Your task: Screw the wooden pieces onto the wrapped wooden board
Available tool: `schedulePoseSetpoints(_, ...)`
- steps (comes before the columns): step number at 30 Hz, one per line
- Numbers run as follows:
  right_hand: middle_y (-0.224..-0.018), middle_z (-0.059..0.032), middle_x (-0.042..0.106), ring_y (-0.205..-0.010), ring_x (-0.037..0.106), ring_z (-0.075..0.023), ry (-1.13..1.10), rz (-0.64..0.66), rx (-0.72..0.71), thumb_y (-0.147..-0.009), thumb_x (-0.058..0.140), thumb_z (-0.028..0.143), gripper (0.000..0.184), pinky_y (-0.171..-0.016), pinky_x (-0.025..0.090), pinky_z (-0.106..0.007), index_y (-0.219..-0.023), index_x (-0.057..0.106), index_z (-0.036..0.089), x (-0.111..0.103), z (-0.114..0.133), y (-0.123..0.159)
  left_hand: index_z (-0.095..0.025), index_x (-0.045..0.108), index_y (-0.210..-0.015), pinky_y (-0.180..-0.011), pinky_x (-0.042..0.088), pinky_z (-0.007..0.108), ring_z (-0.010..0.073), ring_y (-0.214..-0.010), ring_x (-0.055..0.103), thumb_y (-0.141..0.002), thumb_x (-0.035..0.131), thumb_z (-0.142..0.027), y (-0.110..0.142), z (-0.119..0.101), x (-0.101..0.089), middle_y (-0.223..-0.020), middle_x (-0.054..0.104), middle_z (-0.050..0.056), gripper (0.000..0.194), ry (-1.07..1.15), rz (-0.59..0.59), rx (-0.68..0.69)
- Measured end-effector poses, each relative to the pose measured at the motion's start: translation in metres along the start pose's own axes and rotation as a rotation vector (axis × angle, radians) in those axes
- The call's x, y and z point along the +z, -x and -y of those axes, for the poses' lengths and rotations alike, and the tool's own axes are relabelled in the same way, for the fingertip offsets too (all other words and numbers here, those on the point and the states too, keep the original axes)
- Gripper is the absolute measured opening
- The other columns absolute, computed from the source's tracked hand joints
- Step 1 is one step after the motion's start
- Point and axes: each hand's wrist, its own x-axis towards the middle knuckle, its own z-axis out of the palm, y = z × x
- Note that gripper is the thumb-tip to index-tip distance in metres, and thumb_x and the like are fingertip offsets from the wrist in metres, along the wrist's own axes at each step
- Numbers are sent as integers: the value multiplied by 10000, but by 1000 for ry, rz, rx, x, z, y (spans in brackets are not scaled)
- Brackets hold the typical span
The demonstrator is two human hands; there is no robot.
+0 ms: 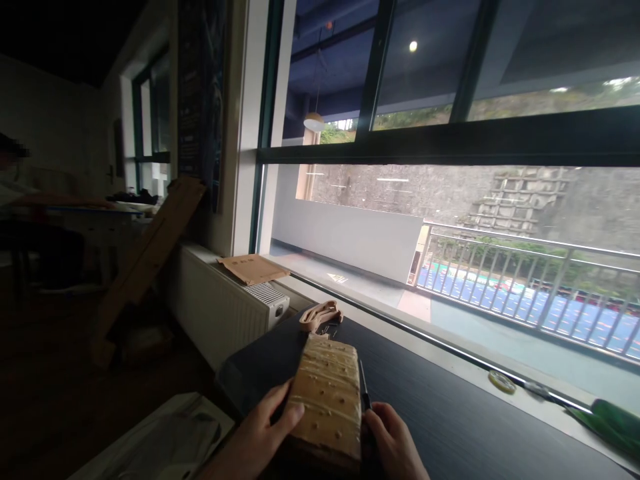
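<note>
By the big window (350,247), over the dark tabletop (440,420), it's all about the brown block (327,400), wrapped in shiny clear tape w/ small bumps or holes dotted across its top face. L side now: the left hand (265,427) has hold of it, thumb pressed on the top near the edge, fingers down along the side, tips mostly hidden. Over on the R, the right hand (393,437) is closed, thumb and fingers pinching the dark handle of a thin tool (367,400), its slim shaft pointing away, right beside the block; can't tell exact type. Block's angled away from the wearer, approx. centre-bottom of view; can't tell if its near end rests on anything. Just past the far end, a loose tan coil (320,317) lies on the tabletop, w/ a few thin dark bits (327,331) beside it. Out R, a yellowish ring (501,382), poss. a tape roll, sits on the sill (450,363), w/ a green item (615,420) further along. Over L, flat cardboard (255,268) lies on the radiator (220,307), a long cardboard piece (150,260) leans behind, and a person (10,177) is at a table in the dim bg.
</note>
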Motion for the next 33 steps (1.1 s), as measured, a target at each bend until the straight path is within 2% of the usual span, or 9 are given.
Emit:
schedulePoseSetpoints(4, -623, -24, 622, -591, 577, -167, -141, -123, -56, -539, 682, 612, 470, -571, 485, -276, -715, 601, 184, -36, -21, 15, -205, 501, -1353, -1096, 330, 334, 269, -1310, 412, -823, 569, -402, 2, -25, 51, -1407, 485, 60, 569, 29, 57, 142)
schedulePoseSetpoints(7, -599, -10, 622, -535, 573, -161, -215, -216, -61, -571, 673, 631, 510, -485, 461, -269, -797, 598, 181, -64, -31, 10, -209, 512, -1333, -1089, 319, 312, 266, -1304, 407, -757, 633, -309, -23, -40, 81, -1412, 472, 51, 598, 140, 133, 203)
schedulePoseSetpoints(10, -645, -35, 657, -596, 616, -191, -195, -319, -85, -582, 683, 577, 486, -507, 473, -281, -829, 572, 174, -93, -28, 1, -169, 501, -1332, -901, 460, 360, 285, -1067, 586, -691, 615, -257, -61, -47, 104, -1241, 611, 96, 657, 353, 270, -9)
schedulePoseSetpoints(14, -577, 25, 581, -504, 557, -156, -193, -542, -92, -691, 545, 568, 409, -511, 461, -295, -854, 528, 193, -133, -22, 0, -83, 589, -1222, -751, 476, 344, 273, -884, 632, -654, 531, -257, -103, -45, 126, -998, 699, 116, 596, 471, 325, -157)
schedulePoseSetpoints(19, -526, 52, 519, -444, 461, -137, -94, -696, -83, -672, 596, 534, 375, -464, 378, -280, -831, 604, 194, -162, -31, 12, -99, 697, -1032, -697, 465, 289, 249, -830, 637, -699, 578, -300, -117, -49, 138, -884, 716, 89, 407, 342, 539, -117)
schedulePoseSetpoints(23, -524, 30, 515, -459, 448, -130, -50, -700, -87, -680, 579, 595, 409, -461, 352, -273, -664, 623, 188, -165, -33, 14, -79, 715, -900, -623, 447, 274, 206, -678, 615, -743, 614, -459, -123, -58, 141, -766, 697, 82, 423, 310, 579, -118)
schedulePoseSetpoints(28, -577, -9, 592, -567, 547, -177, -67, -713, -98, -646, 613, 633, 481, -479, 400, -269, -745, 686, 168, -165, -30, 15, -114, 703, -982, -662, 451, 279, 207, -759, 615, -806, 561, -461, -120, -60, 138, -853, 696, 71, 414, 361, 587, -79)
schedulePoseSetpoints(31, -786, -48, 682, -768, 622, -228, -119, -667, -116, -640, 635, 632, 543, -572, 488, -280, -883, 707, 152, -163, -31, 14, -137, 668, -1058, -724, 463, 297, 234, -880, 619, -809, 574, -420, -111, -54, 133, -951, 690, 70, 389, 398, 594, -56)
schedulePoseSetpoints(33, -890, -60, 698, -842, 633, -236, -156, -635, -125, -640, 649, 625, 578, -640, 514, -291, -958, 703, 145, -161, -34, 13, -152, 618, -1147, -809, 470, 322, 254, -995, 607, -784, 613, -425, -106, -46, 132, -1086, 665, 92, 454, 451, 669, -67)
